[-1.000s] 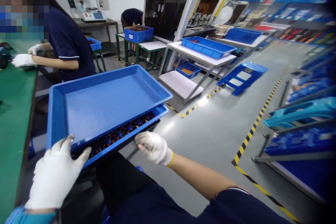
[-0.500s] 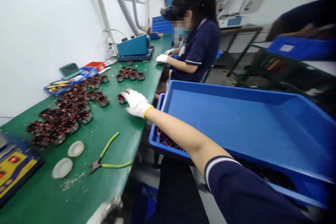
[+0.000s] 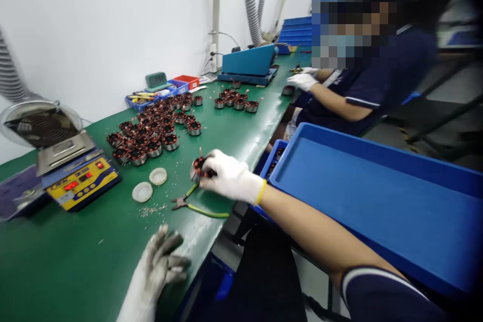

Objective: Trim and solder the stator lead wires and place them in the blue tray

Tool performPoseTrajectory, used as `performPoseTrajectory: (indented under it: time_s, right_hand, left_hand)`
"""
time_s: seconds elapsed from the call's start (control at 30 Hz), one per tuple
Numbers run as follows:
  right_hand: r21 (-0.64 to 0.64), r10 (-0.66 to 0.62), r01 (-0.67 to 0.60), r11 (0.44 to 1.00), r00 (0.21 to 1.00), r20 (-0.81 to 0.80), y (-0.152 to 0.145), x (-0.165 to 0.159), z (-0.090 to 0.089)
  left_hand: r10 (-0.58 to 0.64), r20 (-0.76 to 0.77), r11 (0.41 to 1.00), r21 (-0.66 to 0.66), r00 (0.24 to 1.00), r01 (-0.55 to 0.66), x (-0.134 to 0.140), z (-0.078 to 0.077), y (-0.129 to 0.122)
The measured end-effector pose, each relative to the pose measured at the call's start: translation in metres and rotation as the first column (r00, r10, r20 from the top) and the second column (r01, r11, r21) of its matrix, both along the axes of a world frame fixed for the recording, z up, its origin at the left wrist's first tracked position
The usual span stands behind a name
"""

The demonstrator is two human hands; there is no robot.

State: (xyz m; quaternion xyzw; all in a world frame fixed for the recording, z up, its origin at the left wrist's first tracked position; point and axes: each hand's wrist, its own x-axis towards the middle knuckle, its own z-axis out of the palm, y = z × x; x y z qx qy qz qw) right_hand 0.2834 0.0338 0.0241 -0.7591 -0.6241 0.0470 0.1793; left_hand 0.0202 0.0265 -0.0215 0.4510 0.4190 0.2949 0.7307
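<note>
My right hand [image 3: 232, 175], in a white glove with a yellow cuff, is closed on a copper-wound motor stator [image 3: 196, 167] over the green bench. Just below that stator lies a pair of cutters [image 3: 206, 210] with green handles, partly covered by the hand. My left hand [image 3: 160, 266], gloved with darkened fingertips, hovers at the near edge of the bench with its fingers apart and nothing in them. Two small whitish round dishes [image 3: 142, 192] sit left of the cutters, beside scattered clippings [image 3: 151, 210]. Many more stators [image 3: 151, 133] stand grouped farther back.
A yellow and blue soldering station [image 3: 81, 181] with red digits stands at left, a round fan behind it. Large blue trays [image 3: 377, 201] are stacked at right. A co-worker in white gloves [image 3: 302, 82] sits farther along the bench. Another stator group [image 3: 236, 99] lies mid-bench.
My right hand has drawn the stator back toward me from farther up the bench. My left hand has come further into view. The view has swung left.
</note>
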Motion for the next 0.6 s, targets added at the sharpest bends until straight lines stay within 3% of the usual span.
performPoseTrajectory:
  time_s: [0.07,0.13,0.2,0.27,0.33,0.47,0.6]
  right_hand:
    - [0.112,0.244,-0.237,0.965,0.968,-0.052,-0.027,-0.047,0.001]
    - [0.186,0.379,-0.36,0.914,0.922,-0.074,-0.046,-0.079,0.005]
    - [0.235,0.497,-0.453,0.86,0.847,-0.189,-0.055,-0.091,0.007]
    - [0.248,0.55,-0.49,0.835,0.754,-0.361,-0.055,-0.091,0.005]
    - [0.239,0.519,-0.462,0.854,0.727,-0.45,-0.052,-0.092,-0.004]
    - [0.312,0.399,-0.267,0.912,0.755,-0.521,-0.044,-0.13,-0.04]
    - [0.383,0.302,0.014,0.923,0.59,-0.749,-0.027,-0.163,-0.064]
  left_hand:
    - [0.001,0.162,0.986,-0.166,0.987,0.026,0.009,0.01,0.002]
    - [0.103,0.28,0.971,-0.236,0.955,-0.036,0.012,0.016,0.004]
    - [0.196,0.317,0.955,-0.277,0.928,-0.107,0.005,0.017,0.006]
    - [0.211,0.296,0.934,-0.342,0.932,-0.103,-0.009,0.016,0.007]
    - [0.154,0.269,0.925,-0.378,0.951,-0.042,-0.022,0.014,0.008]
    - [0.092,0.22,0.965,-0.26,0.971,-0.033,-0.032,0.016,0.009]
    - [0.073,0.145,0.986,-0.156,0.987,-0.051,-0.03,0.018,0.011]
